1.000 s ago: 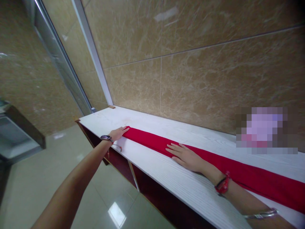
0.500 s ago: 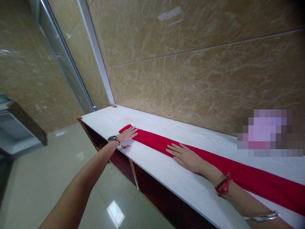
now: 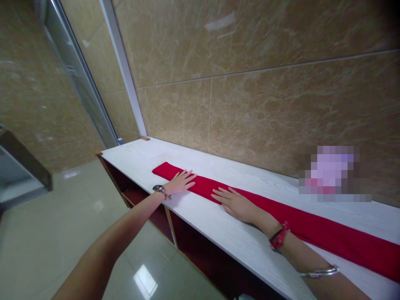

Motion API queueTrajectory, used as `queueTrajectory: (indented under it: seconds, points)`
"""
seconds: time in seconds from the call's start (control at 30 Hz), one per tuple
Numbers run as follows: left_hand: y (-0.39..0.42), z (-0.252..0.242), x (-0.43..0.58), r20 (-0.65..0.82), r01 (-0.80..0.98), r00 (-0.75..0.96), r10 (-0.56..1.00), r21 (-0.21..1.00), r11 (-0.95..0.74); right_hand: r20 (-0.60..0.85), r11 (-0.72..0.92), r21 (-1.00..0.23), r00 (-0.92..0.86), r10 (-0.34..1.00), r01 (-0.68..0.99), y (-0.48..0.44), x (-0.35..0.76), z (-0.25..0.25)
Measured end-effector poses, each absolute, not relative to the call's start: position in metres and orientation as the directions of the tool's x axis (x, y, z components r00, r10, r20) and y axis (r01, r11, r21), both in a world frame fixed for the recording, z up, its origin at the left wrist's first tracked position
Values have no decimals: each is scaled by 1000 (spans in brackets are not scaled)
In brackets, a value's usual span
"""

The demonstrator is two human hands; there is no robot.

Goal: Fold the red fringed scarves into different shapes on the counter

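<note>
A long red cloth (image 3: 300, 221), folded into a narrow strip, lies along the white top of a low cabinet (image 3: 200, 212). Its far end is at the left, and its near end runs out of view at the right. My left hand (image 3: 178, 183) rests flat on the strip a short way in from the far end, fingers spread. Closer to me, my right hand (image 3: 236, 204) also lies flat on the cloth, its fingers stretched toward the left hand. Neither hand grips anything.
Behind the cabinet rises a brown marble-tiled wall (image 3: 265, 104). Open dark red compartments (image 3: 200, 241) show under the cabinet top. A pixelated patch (image 3: 331, 171) covers something at the back right. Glossy floor (image 3: 78, 208) and a grey-framed unit (image 3: 25, 166) are at the left.
My left hand has slid along the cloth toward my right hand, uncovering the cloth's far end. My right hand stays about where it was on the cloth. The view has shifted slightly.
</note>
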State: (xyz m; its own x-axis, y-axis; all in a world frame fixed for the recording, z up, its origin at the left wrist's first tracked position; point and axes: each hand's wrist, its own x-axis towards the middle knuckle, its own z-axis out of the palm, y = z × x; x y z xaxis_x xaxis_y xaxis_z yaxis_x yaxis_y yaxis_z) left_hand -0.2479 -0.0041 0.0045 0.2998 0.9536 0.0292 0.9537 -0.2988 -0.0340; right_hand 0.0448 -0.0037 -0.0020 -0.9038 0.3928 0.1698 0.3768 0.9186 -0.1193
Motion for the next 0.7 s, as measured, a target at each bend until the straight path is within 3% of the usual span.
queueTrajectory:
  seconds: [0.17, 0.27, 0.43, 0.7]
  points:
    - [-5, 5, -249, 40, 961, 269, 962, -73, -266, 155, 913, -193, -908, 390, 359, -4, 43, 8]
    - [-6, 2, -246, 102, 965, 252, 962, -101, -242, 213, 886, -214, -866, 453, 411, -3, 23, 20]
    - [-4, -5, -246, 145, 966, 246, 958, -123, -229, 223, 783, -198, -750, 622, 590, 1, -24, 22]
    - [-2, -2, -248, 161, 966, 254, 954, -93, -242, 173, 702, -155, -680, 712, 695, -7, 14, -1]
